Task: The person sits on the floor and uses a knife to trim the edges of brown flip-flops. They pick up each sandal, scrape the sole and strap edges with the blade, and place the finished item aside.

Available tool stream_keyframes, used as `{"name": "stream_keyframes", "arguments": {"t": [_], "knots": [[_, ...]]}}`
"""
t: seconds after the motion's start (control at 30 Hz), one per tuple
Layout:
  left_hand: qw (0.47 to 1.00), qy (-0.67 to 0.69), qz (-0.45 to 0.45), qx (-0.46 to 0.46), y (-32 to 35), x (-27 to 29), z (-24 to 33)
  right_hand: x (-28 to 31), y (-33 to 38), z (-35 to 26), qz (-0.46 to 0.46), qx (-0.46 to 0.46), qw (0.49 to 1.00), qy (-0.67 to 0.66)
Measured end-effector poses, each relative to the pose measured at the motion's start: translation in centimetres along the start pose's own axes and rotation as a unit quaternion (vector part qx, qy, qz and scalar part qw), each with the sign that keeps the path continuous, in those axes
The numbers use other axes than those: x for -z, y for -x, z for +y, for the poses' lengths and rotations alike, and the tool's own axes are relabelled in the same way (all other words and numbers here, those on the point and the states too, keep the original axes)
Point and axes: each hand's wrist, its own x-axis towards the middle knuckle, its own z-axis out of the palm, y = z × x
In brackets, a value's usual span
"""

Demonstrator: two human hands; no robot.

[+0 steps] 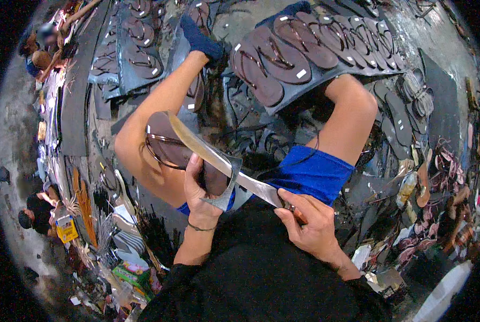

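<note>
My left hand (198, 190) grips a dark brown flip-flop (167, 144) with a shiny thong strap, tilted above my left thigh. In my right hand (312, 221) is a knife, most of its handle hidden by the fingers. The knife's bright blade (259, 187) points up and left, against the flip-flop's right edge. A curved grey offcut (232, 182) of sole sheet hangs where blade and flip-flop meet. Along that same edge runs a tan band (197, 144); whether it is sole side or blade, I cannot tell.
Rows of brown flip-flops (275, 59) lie on a dark sheet ahead, with more flip-flops (140, 59) to the left. Dark soles (394, 121) lie at the right. Scraps and straps (420, 231) cover the right floor. A yellow container (66, 229) stands left; people (41, 59) sit far left.
</note>
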Motion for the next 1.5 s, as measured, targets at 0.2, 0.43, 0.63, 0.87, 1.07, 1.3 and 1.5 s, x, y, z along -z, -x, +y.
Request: {"name": "stream_keyframes", "arguments": {"t": [0.2,0.43,0.63,0.87,1.07,1.3,1.5], "knots": [[0.966,-0.251,0.037,-0.046,1.0,3.6,-0.3,-1.3,-1.6,-0.9,-0.059,-0.047,0.997,-0.026],[0.954,-0.290,-0.025,-0.072,2.1,4.6,-0.2,-5.4,-5.4,1.1,-0.145,-0.221,0.912,-0.315],[0.931,-0.362,-0.012,-0.053,0.9,6.4,-0.9,-7.9,-6.2,2.7,-0.177,-0.154,0.934,-0.268],[0.967,-0.233,-0.059,-0.088,-8.6,2.5,-1.2,-1.7,-16.4,0.3,0.055,-0.175,0.865,-0.468],[0.940,-0.328,0.007,0.092,-20.6,2.2,-9.1,2.7,-15.7,3.6,0.129,-0.182,0.899,-0.378],[0.940,-0.340,-0.007,0.003,-18.7,-7.7,-7.1,-1.7,-5.7,6.6,0.076,-0.225,0.924,-0.299],[0.926,-0.371,-0.049,0.045,-17.9,-10.7,-1.1,-2.6,-5.6,5.9,0.029,-0.185,0.977,-0.106]]}}
